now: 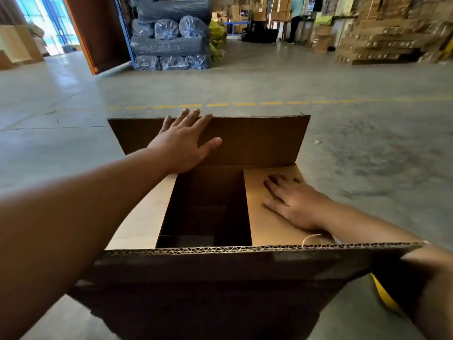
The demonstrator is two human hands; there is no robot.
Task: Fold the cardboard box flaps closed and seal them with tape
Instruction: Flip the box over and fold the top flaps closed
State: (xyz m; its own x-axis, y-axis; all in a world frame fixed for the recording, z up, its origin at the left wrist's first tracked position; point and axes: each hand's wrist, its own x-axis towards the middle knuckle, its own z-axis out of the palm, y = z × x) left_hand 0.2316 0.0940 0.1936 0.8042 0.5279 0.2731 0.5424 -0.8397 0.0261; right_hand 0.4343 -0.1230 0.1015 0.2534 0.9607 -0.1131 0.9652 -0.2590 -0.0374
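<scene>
Left hand [182,146] flat, fingers spread and straight, palm against the inner face of the far flap [245,141], fingertips reaching over its top edge. Right hand [293,202] also flat, fingers straight, pressing down on the right side flap [259,217], which lies folded in, level over the opening. Neither hand grips anything.

Cardboard box [208,290] sits on the concrete floor [367,143] right in front of the person. Far flap stands upright, tilted slightly away. Left side flap [144,217] folded in too, partly hidden under the left forearm. Near flap [220,266] sticks up toward the camera, corrugated edge showing. Dark gap between the two side flaps; inside too dark to tell the contents. Bit of twine [310,239] at the near edge of the right flap.

Dashed yellow line [218,104] on the floor beyond the box. Plastic-wrapped rolls [169,40] stacked far back, flat cardboard stacks [387,38] back right, a standing person [295,18] in the distance.
</scene>
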